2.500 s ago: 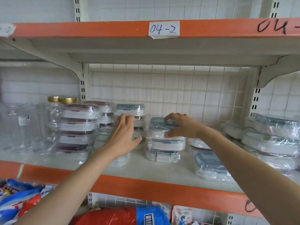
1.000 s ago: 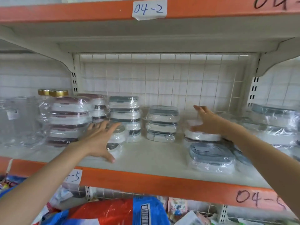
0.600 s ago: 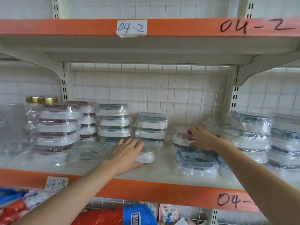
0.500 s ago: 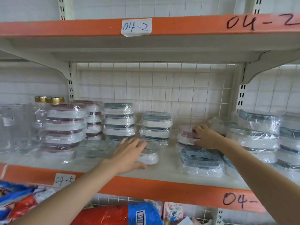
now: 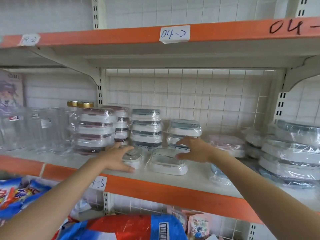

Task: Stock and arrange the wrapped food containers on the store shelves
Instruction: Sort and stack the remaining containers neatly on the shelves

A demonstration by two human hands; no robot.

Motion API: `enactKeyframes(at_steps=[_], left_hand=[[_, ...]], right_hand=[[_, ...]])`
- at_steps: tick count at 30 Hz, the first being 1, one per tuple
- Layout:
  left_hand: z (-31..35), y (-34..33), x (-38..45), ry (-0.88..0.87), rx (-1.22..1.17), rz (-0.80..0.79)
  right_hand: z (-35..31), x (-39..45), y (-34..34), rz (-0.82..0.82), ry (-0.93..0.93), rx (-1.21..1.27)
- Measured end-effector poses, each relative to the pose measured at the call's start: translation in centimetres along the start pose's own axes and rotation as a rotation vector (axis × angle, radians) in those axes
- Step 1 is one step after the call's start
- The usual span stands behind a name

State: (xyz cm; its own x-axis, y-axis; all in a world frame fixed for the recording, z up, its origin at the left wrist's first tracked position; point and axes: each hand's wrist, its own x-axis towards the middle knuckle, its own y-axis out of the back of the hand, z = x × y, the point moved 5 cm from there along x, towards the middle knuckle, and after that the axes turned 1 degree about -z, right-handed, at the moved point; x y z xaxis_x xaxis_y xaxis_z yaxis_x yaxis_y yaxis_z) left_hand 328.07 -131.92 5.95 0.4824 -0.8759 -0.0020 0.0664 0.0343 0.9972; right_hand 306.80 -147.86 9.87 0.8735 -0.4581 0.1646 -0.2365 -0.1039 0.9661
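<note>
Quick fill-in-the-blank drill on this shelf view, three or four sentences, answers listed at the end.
1. The paper label on the upper shelf edge reads ____.
2. The jars behind the pink-lidded stack have ____ coloured lids.
3. The left hand rests on the ____ of the two single containers at the shelf front, beside the larger container.
4. The grey-lidded stack beside the pink-lidded one is ____ containers high.

Missing words: 04-2; gold; smaller; four
</note>
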Motion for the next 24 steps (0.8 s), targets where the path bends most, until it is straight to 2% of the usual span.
enactKeyframes(at_steps=[2,7,11,13,16,18,20,24], left_hand=[[-0.5,-0.6,-0.1,-0.023,-0.061,0.025],[-1.1,-0.7,0.0,-0.036,-0.159,0.164],[-1.5,0.0,-0.2,-0.091,-0.431,0.463],[-0.9,0.3,-0.3,-0.13,-0.497,0.542],[0.8,1.1,-0.4,-0.172,-0.606,0.67],[2.4,2.0,-0.6,-0.203,-0.658,0.776],[4.3,3.0,-0.8,-0.24,-0.661,0.903],[8.8,4.9,-1.5,-0.326,-0.694,1.096]], right_hand=[[-1.1,0.4,-2.2,-0.103,0.006,-0.012],[-1.1,0.4,-2.7,-0.128,-0.011,-0.059],[0.3,-0.4,-2.2,-0.173,-0.004,-0.055],[1.2,-0.9,-1.8,-0.139,-0.003,-0.032],[3.6,-1.8,0.9,0.095,-0.041,0.026],[6.1,-2.3,3.0,0.202,-0.117,-0.039],[8.8,-2.7,4.3,0.205,-0.233,-0.133],[12.2,-3.5,3.5,0.051,-0.349,-0.277]])
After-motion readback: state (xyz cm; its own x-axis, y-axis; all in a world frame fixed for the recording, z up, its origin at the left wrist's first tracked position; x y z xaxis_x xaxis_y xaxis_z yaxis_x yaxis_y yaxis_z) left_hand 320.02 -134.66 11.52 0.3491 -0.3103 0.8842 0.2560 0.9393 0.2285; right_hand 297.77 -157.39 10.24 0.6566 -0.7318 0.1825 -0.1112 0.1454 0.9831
